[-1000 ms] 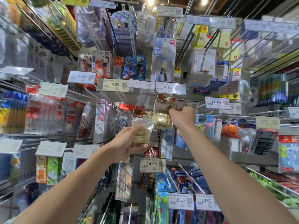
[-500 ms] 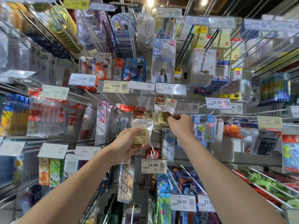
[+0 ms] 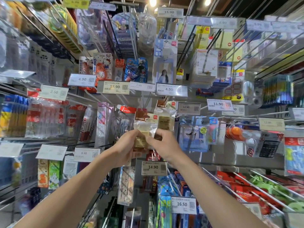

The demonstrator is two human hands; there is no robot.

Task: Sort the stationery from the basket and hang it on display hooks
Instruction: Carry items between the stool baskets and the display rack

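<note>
Your right hand (image 3: 164, 145) has dropped from the hung packet (image 3: 164, 120) onto the second packet (image 3: 143, 129). Two hands now pinch it, your left hand (image 3: 128, 145) curled underneath.

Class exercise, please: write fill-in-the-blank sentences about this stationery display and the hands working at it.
The left hand and right hand grip one clear packet; the price tag directly below it reads ___. The black calculator hangs to the packet's ___. The yellow price tag higher up reads ___.
Missing words: 14.90; right; 18.90.
</note>
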